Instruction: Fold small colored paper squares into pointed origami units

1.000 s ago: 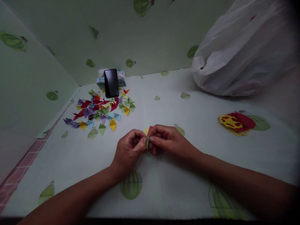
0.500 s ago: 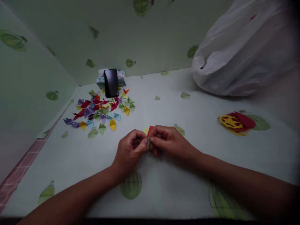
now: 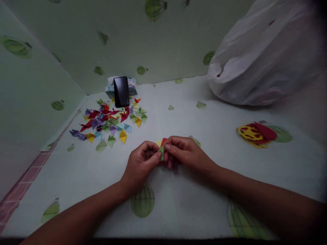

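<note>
A small folded piece of green paper (image 3: 161,154) is pinched between the thumb and fingers of my left hand (image 3: 144,160). My right hand (image 3: 182,151) is closed too, its thumb and forefinger at the paper's upper right edge. Just behind the fingertips, yellow paper (image 3: 158,143) and red paper (image 3: 164,140) show, partly hidden by my hands. To the left lies a spread of small folded paper cranes (image 3: 112,121) in red, purple, green, blue, yellow and orange.
A black phone (image 3: 121,92) leans upright on a tissue box (image 3: 133,86) behind the cranes. At the back right sits a large white plastic bag (image 3: 252,68). A red and yellow cut-out (image 3: 255,133) lies on the right of the balloon-patterned table cover (image 3: 178,211).
The green paper has turned so that a wider, triangular face shows. My right fingertips have shifted slightly up and to the right.
</note>
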`<state>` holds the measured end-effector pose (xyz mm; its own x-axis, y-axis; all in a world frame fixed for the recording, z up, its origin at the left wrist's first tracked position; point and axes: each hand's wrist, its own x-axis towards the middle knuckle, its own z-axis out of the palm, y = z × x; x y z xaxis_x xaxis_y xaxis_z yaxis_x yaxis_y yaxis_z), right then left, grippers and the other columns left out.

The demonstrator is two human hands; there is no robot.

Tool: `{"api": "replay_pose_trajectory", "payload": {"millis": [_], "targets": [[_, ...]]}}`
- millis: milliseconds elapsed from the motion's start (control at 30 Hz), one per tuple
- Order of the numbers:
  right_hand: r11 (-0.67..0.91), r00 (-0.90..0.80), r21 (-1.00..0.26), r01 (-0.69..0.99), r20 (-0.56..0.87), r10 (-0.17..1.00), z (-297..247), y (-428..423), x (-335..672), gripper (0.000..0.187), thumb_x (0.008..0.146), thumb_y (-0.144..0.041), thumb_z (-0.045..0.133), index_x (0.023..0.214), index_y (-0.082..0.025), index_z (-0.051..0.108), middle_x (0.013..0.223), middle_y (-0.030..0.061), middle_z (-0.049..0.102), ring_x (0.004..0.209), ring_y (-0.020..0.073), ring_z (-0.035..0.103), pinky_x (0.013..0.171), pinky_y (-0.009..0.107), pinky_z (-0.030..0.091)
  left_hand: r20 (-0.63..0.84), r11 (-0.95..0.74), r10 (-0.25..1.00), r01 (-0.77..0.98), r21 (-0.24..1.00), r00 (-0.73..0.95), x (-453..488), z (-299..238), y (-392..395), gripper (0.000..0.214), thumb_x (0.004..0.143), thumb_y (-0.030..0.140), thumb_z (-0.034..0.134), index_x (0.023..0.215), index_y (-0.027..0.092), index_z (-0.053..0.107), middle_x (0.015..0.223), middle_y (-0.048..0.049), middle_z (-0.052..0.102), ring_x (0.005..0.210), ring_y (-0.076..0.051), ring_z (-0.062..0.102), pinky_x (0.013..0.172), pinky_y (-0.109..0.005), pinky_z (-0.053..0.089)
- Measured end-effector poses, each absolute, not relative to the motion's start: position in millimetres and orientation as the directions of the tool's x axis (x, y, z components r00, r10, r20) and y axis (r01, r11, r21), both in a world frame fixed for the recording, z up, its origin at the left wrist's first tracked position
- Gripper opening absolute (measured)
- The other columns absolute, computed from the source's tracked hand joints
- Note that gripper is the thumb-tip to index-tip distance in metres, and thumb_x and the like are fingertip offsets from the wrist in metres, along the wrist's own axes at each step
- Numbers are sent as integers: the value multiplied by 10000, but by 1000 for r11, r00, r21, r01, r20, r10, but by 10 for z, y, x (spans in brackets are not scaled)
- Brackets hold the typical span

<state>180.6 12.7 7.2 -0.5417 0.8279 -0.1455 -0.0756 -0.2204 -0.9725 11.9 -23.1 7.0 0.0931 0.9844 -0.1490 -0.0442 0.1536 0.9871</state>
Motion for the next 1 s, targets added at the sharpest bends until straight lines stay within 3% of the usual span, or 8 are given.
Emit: {"api": "replay_pose_trajectory", "payload": {"millis": [333,533,667,833,900,1000], "targets": [[-196,-518,-981,-18,-158,841,78,123,1782,167,828,-248,629,702,-177,546,610,-19,609,494,96,574,478,221,428,-160,165,982,-45,985,102,133,102,-238,168,772,255,738,810,163,602,681,17,661,610,-110,630,615,-235,529],[-175,-578,-984,-32,-125,806,56,137,1803,316,904,-431,569,727,-170,555,645,6,630,509,102,587,500,234,460,-164,168,982,-29,985,96,119,97,-230,175,769,266,738,795,159,602,674,22,646,607,-103,609,584,-218,497],[-97,-563,-994,52,-109,819,69,134,1809,322,864,-441,642,708,-174,555,605,-2,610,488,102,552,465,226,431,-192,199,969,-34,979,154,112,89,-227,185,780,280,727,821,156,595,693,-4,676,632,-119,621,592,-231,494],[72,-483,-983,167,-18,875,104,148,1839,324,950,-317,507,655,-184,516,576,-8,589,476,94,539,472,223,421,-220,226,967,-38,973,127,98,133,-209,200,749,275,748,797,156,595,688,13,645,583,-99,577,562,-222,479],[92,-438,-987,131,26,899,100,169,1854,252,940,-309,527,717,-191,522,564,-25,568,482,97,533,463,217,410,-217,222,972,-40,974,92,89,148,-200,191,741,269,751,791,156,605,675,27,619,558,-89,560,556,-220,471],[-9,-494,-1000,-17,0,870,88,192,1857,128,897,-306,598,869,-197,537,608,-32,595,508,107,559,456,210,404,-213,220,972,-61,974,104,81,146,-191,177,755,275,742,793,155,618,692,15,636,572,-96,571,581,-230,475]]}}
